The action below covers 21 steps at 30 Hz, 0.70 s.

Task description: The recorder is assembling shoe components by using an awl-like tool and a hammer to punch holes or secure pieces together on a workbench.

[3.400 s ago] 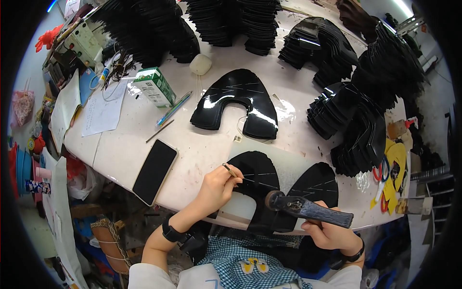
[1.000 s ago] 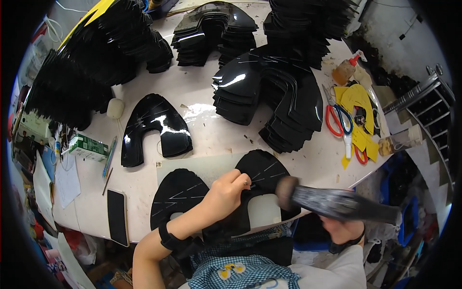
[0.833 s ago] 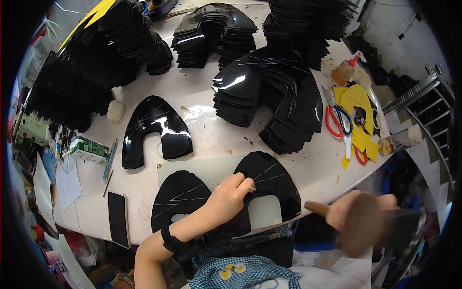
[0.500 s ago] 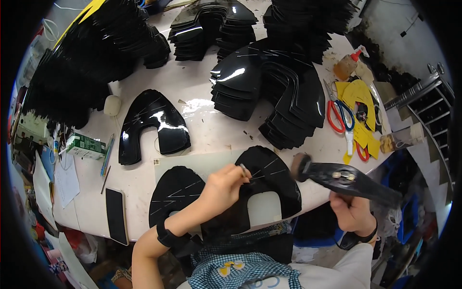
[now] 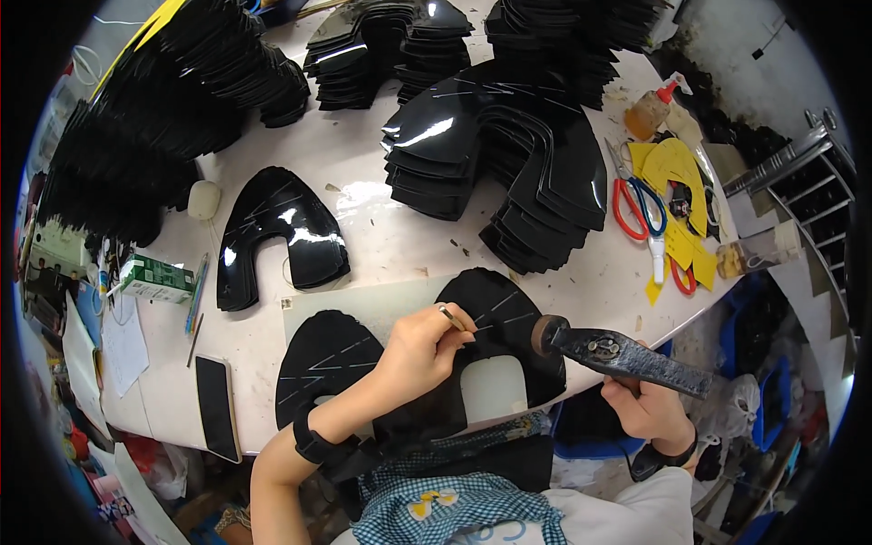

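Note:
My left hand [image 5: 421,347] is closed around a short metal punch [image 5: 451,317]. It pinches the punch over a black U-shaped shoe-upper piece [image 5: 509,313] that carries thin pale line marks. My right hand [image 5: 649,411] grips a hammer whose dark, worn metal head [image 5: 627,354] points left, its round face beside the piece's right edge. The hammer's handle is mostly hidden by the head and hand. Left of my left forearm, a second black marked piece [image 5: 331,352] lies on the same pale board [image 5: 400,304].
Stacks of glossy black pieces [image 5: 436,136] stand at the back, and a smaller pile [image 5: 282,213] lies left of centre. Scissors [image 5: 649,209], yellow templates [image 5: 677,173] and a glue bottle [image 5: 647,113] are at right. A phone [image 5: 216,409] lies by the left edge.
The hammer head has come down and left, closer to the black piece. My left hand stays over the piece, with the punch leaning a little differently. The whole view has shifted slightly.

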Motion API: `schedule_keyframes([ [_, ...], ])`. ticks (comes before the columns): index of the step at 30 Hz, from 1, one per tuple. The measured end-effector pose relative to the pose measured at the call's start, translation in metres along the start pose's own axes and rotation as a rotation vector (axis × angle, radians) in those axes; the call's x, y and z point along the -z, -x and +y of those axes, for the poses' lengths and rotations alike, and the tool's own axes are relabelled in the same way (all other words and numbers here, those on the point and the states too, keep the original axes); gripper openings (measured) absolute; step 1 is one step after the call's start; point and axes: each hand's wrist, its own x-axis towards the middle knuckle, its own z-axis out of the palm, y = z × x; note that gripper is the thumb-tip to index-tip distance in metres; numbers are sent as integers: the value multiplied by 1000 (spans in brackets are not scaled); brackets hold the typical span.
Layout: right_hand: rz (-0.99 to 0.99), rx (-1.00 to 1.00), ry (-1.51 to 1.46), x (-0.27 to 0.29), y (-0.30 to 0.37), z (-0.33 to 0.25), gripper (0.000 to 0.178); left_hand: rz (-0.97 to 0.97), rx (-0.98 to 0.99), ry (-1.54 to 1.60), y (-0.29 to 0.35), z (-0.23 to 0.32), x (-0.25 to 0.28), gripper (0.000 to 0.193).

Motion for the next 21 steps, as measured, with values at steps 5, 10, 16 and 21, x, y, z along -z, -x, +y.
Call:
schedule_keyframes([
  [5,-24,-74,-10,0,2,-9,21,19,71,102,0,-6,-4,12],
  [10,-57,17,68,2,1,-3,26,17,51,75,1,-2,-7,14],
  [16,-82,84,121,2,-1,-3,26,21,61,88,1,-4,-7,18],
  [21,-113,33,92,1,-1,-6,26,48,45,96,1,-4,-7,21],
])
